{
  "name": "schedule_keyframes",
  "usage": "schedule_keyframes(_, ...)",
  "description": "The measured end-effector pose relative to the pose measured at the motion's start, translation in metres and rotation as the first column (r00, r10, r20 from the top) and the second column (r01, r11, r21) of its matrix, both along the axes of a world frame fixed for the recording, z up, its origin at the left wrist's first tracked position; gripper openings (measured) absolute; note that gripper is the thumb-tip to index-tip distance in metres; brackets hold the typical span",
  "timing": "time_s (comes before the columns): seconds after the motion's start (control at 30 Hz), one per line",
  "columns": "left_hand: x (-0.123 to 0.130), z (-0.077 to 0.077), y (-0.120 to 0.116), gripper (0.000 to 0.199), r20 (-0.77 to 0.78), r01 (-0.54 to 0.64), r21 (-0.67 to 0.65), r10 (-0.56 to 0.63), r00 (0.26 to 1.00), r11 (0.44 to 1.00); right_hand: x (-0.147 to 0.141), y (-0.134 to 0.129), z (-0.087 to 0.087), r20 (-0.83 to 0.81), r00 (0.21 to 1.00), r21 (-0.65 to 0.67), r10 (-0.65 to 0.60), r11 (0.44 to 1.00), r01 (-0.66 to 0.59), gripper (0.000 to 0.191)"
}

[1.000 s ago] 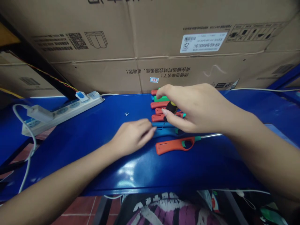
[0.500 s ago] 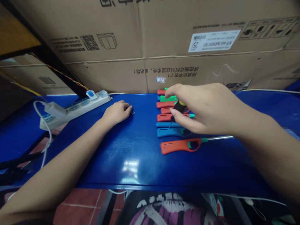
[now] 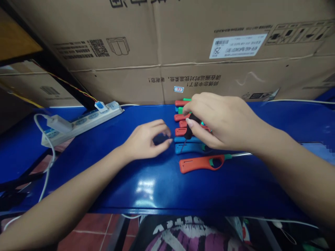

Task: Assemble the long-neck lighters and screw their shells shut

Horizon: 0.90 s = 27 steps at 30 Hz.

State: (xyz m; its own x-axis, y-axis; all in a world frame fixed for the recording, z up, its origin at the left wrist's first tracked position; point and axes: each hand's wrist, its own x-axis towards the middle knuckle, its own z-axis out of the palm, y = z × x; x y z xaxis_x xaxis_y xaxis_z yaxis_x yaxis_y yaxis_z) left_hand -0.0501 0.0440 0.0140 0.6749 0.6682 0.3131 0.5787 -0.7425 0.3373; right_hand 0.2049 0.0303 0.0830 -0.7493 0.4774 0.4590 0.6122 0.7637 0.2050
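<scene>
My right hand point(image 3: 222, 120) grips a black-handled screwdriver point(image 3: 190, 129), its thin shaft pointing down at the handle of a blue lighter point(image 3: 190, 148). Under and beside that hand lies a column of long lighters in red, green and blue, partly hidden by it. Nearest the front edge is an orange lighter point(image 3: 193, 164) with a metal tube reaching right. My left hand point(image 3: 149, 139) is just left of the lighters, thumb and fingers curved toward each other with a gap between them. Whether a tiny item sits at its fingertips is too small to tell.
The lighters lie on a blue table point(image 3: 125, 184). A large cardboard box point(image 3: 131, 83) stands behind it. At the left, a white power strip point(image 3: 85, 122) holds plugs and cables. A small numbered sticker point(image 3: 178, 89) is on the box.
My left hand has moved right and nearer, toward the blue lighters. The screwdriver has shifted slightly left, its tip now over the blue lighter's handle.
</scene>
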Motion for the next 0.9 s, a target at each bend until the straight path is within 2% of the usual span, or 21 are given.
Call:
schedule_keyframes(0.07,0.011,-0.003,-0.014,0.016,0.02,0.051,-0.068,-0.05,0.999,0.996,0.0,0.001,-0.001,0.003,1.0,0.011,-0.016,1.0,0.016,0.033)
schedule_keyframes(0.13,0.018,-0.005,-0.023,0.022,0.022,0.052,-0.11,-0.05,0.998,0.993,-0.001,0.002,-0.002,0.006,1.0,0.032,-0.018,0.999,0.018,0.035)
schedule_keyframes(0.23,0.022,-0.008,-0.029,0.026,-0.014,0.035,-0.105,-0.037,0.999,0.994,-0.002,0.004,-0.004,0.009,1.0,0.057,-0.003,0.998,0.002,0.037)
schedule_keyframes(0.43,0.018,-0.012,-0.027,0.028,-0.029,-0.004,-0.099,0.001,1.0,0.995,-0.004,0.005,-0.005,0.015,1.0,0.06,-0.004,0.998,0.003,0.037)
schedule_keyframes(0.67,0.02,-0.017,-0.024,0.025,0.049,-0.023,-0.229,0.035,0.998,0.973,-0.007,0.005,-0.007,0.031,1.0,0.092,-0.002,0.996,-0.001,0.035)
schedule_keyframes(0.9,0.022,-0.016,-0.026,0.028,0.064,0.003,-0.261,0.014,0.998,0.965,-0.008,-0.001,-0.003,0.014,1.0,0.038,0.014,0.999,-0.015,0.035)
